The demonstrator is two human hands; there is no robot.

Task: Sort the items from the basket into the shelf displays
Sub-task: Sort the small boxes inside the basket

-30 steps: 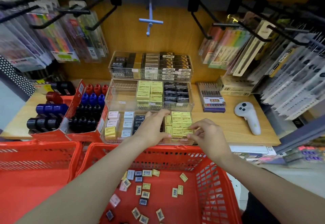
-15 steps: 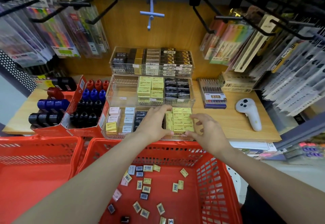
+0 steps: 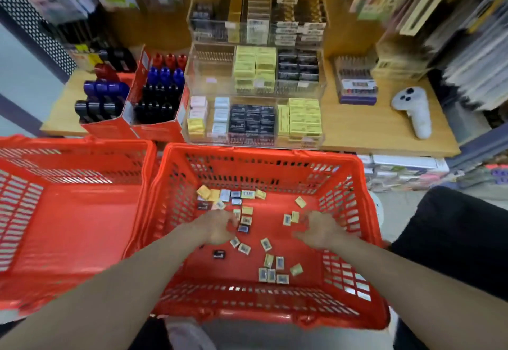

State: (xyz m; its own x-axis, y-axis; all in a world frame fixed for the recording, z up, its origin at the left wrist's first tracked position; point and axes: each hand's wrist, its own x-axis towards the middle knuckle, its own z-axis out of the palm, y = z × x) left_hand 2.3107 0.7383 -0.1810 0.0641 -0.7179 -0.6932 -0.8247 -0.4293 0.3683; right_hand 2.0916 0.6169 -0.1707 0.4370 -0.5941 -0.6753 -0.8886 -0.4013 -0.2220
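Down in the red basket (image 3: 354,184), both my hands are low over the scattered little boxes (image 3: 270,270). The left hand (image 3: 220,228) has its fingers curled at some near 12 o'clock; too blurry to tell if it's pinching one. Can't tell the right hand (image 3: 319,230) either. The clear shelf display (image 3: 255,118) sits at 12 o'clock beyond the rim.
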